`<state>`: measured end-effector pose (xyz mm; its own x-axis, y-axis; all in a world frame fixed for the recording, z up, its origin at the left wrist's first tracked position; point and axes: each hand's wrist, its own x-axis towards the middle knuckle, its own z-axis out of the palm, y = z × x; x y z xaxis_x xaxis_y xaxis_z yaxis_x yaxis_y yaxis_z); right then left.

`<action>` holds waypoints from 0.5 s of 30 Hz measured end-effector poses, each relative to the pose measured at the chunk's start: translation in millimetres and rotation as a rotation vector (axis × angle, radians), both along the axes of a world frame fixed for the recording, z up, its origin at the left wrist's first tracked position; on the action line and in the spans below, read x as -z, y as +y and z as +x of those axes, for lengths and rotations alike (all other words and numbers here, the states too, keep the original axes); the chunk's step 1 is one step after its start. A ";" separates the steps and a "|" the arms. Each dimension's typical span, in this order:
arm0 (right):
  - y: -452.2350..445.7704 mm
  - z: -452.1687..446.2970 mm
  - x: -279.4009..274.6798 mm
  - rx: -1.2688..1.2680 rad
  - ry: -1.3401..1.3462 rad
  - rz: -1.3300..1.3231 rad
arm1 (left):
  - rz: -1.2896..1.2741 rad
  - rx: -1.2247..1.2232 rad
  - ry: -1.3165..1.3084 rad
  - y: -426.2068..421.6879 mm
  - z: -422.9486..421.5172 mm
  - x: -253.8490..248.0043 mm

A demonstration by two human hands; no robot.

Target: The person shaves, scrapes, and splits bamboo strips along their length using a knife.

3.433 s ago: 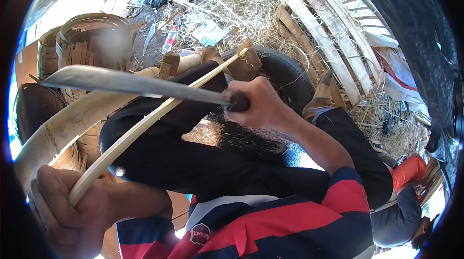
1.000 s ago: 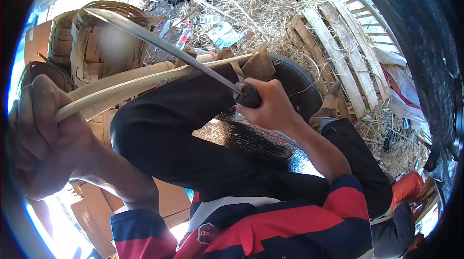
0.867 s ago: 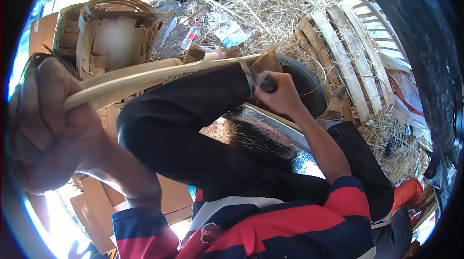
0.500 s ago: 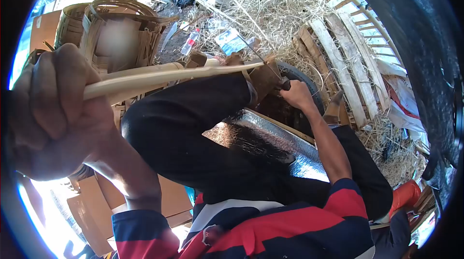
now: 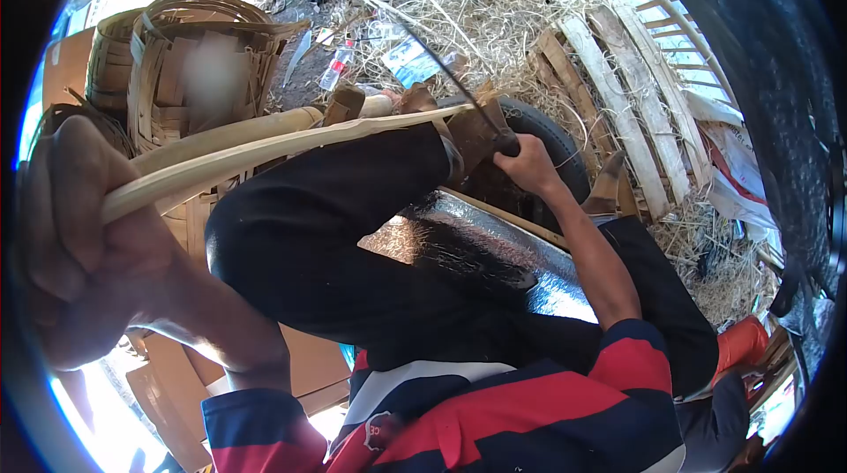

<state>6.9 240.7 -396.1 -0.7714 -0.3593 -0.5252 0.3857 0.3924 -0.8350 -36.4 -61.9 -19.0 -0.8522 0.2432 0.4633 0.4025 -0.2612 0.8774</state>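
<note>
At the left, my left hand [image 5: 93, 244] is closed around the thick end of a long pale bamboo strip [image 5: 256, 153]. The strip slants up to the right above my bent leg, and its far end looks frayed. In my right hand [image 5: 532, 166] is the dark handle of a knife [image 5: 445, 70], gripped near my shin. Its long thin blade points up and to the left, crossing the strip close to the frayed end. Whether the edge touches the bamboo I cannot tell.
Woven bamboo baskets [image 5: 201, 67] stand at the left. A black tire [image 5: 560, 155] lies beyond my right hand, with a slatted wooden panel [image 5: 631, 102] farther right. Fibre shavings [image 5: 481, 10], a plastic bottle [image 5: 337, 65] and litter cover the ground. Cardboard [image 5: 309, 363] sits below my left arm.
My left hand has moved left and slightly down with the bamboo strip. The right hand has shifted a little left and the knife blade has swung into fuller view.
</note>
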 end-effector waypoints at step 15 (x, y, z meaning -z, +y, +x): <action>50.0 15.1 80.9 -0.104 0.053 0.492 | 0.046 0.047 -0.053 2.6 1.9 -3.6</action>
